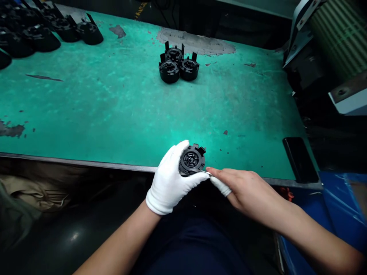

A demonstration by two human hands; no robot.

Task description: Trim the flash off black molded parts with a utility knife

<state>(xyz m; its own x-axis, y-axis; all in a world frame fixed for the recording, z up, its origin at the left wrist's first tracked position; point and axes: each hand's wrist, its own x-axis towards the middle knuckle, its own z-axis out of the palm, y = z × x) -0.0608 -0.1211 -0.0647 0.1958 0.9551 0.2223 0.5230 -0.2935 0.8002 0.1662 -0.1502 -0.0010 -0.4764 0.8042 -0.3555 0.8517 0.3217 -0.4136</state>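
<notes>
My left hand [172, 179], in a white glove, is wrapped round a black round plastic housing [191, 158] just over the table's near edge. The housing's ribbed round face is turned up toward me, with small tabs on its rim. My right hand [243, 187] is bare except for a white cover on the thumb. Its thumb and index finger pinch a thin, shiny blade-like tool [207, 173] against the near right rim of the housing. Most of the tool is hidden by the fingers, so its exact kind does not show.
Three similar black housings [169, 71] stand together farther back on the worn green table [114, 107]. Several more black housings [88, 32] crowd the far left. A black phone-like slab [300, 159] lies at the right edge, with blue bins [341, 206] below and a machine [341, 38] above.
</notes>
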